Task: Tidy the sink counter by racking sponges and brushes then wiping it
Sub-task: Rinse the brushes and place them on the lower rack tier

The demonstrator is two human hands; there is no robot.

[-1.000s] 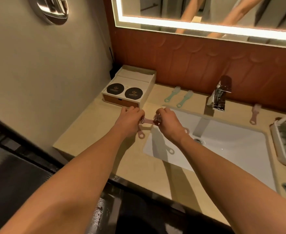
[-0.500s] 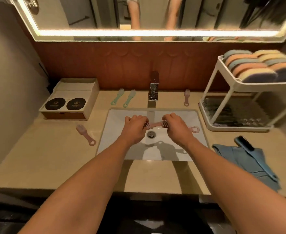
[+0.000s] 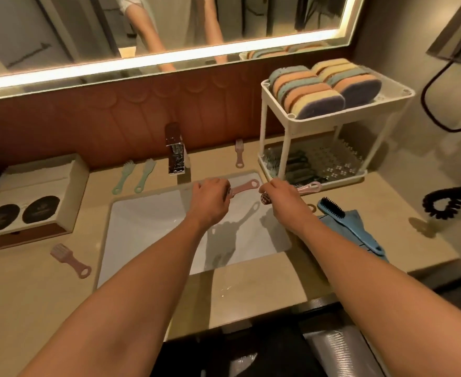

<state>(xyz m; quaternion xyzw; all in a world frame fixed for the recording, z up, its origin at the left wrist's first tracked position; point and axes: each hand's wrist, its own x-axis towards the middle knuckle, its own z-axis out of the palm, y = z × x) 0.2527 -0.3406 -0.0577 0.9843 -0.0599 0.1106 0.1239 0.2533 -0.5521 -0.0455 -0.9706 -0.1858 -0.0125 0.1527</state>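
head view: the sponges are packed on the top tier of the white rack, so that part looks done. the brushes look only partly dealt with. the left hand is curled round the head of a pink brush above the sink. the right hand grips a second pink brush, its handle pointing at the rack's lower tier, where dark shapes lie that i cannot identify. loose on the worktop are two green brushes, a pink brush by the tap, a front-left pink brush, and a blue brush lying on a blue cloth. wiping looks not yet begun.

writing: the two black round labels on the box carry marks too small to read.
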